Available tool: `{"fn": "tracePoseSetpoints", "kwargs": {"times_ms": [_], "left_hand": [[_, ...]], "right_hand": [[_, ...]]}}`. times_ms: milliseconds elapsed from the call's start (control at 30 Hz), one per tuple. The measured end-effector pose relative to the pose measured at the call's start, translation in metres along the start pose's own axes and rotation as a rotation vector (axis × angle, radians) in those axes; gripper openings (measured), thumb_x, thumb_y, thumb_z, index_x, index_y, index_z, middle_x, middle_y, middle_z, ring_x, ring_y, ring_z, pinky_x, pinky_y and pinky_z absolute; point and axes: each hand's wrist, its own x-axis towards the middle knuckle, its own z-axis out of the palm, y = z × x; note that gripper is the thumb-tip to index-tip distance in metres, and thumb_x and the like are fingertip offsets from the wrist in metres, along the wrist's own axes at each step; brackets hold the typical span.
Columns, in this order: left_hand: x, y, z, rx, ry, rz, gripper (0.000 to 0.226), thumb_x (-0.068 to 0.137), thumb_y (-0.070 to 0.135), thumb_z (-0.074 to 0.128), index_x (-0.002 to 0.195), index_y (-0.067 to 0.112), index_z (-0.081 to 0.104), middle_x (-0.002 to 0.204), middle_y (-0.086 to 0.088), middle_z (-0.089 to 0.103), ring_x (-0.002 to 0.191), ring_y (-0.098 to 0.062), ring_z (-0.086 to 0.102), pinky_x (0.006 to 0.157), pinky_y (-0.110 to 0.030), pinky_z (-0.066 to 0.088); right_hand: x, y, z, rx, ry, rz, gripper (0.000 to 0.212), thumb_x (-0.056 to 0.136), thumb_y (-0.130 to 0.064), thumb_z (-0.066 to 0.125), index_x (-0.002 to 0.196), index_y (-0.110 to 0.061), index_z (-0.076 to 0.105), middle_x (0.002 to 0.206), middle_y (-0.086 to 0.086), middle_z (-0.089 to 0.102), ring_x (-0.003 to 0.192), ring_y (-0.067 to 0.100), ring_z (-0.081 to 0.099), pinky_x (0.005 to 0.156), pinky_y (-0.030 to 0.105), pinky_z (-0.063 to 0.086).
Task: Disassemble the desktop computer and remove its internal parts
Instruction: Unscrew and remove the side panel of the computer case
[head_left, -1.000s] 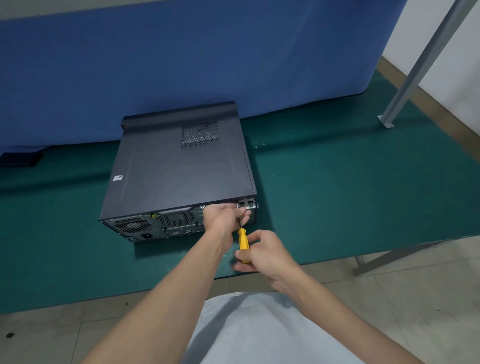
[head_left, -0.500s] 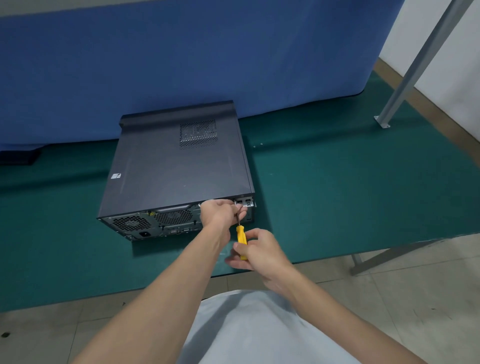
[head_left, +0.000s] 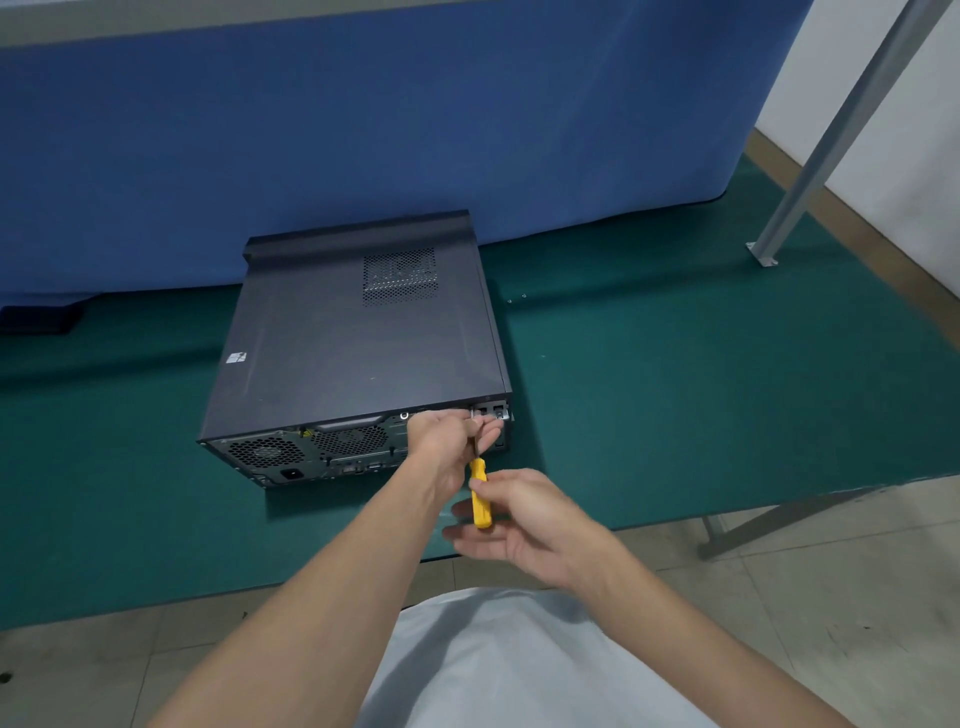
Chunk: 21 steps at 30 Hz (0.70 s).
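At rear of computer (head_left: 353, 338), likely unscrewing: left hand (head_left: 447, 441) pinching screwdriver (head_left: 479, 493) shaft, right hand (head_left: 524, 519) curled round handle; next needs tip seated, steady turns

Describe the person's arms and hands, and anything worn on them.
The left forearm and right forearm are bare: no sleeves, watch or wristband in view. The left hand and right hand wear no gloves, and I can make out no rings. A pale grey-white garment covers the torso below.
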Motion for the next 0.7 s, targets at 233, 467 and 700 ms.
{"fn": "tracePoseSetpoints", "kwargs": {"times_ms": [233, 467, 700], "left_hand": [[0.000, 0.000, -0.004, 0.058, 0.030, 0.009, 0.011, 0.086, -0.017, 0.058, 0.096, -0.012, 0.059, 0.087, -0.026, 0.067, 0.070, -0.030, 0.070, 0.056, -0.027, 0.059], [0.003, 0.001, 0.000, 0.028, 0.011, -0.006, 0.016, 0.093, -0.018, 0.044, 0.085, -0.007, 0.054, 0.083, -0.026, 0.064, 0.069, -0.031, 0.068, 0.060, -0.031, 0.060], [0.003, -0.001, -0.004, 0.049, 0.029, 0.004, 0.013, 0.083, -0.017, 0.061, 0.095, -0.012, 0.060, 0.081, -0.024, 0.068, 0.064, -0.029, 0.071, 0.057, -0.029, 0.060]], "right_hand": [[0.003, 0.005, 0.003, -0.134, 0.212, -0.122, 0.020, 0.089, 0.003, 0.061, 0.108, 0.001, 0.054, 0.092, 0.019, 0.062, 0.072, 0.026, 0.065, 0.060, 0.027, 0.057], [-0.002, -0.003, -0.004, 0.133, -0.019, 0.022, 0.019, 0.097, -0.004, 0.050, 0.112, 0.007, 0.051, 0.084, 0.023, 0.065, 0.070, 0.032, 0.069, 0.057, 0.034, 0.058], [0.002, 0.003, 0.005, -0.034, 0.137, -0.098, 0.012, 0.091, 0.009, 0.055, 0.103, 0.007, 0.053, 0.084, 0.018, 0.058, 0.064, 0.024, 0.068, 0.063, 0.028, 0.059]]}}
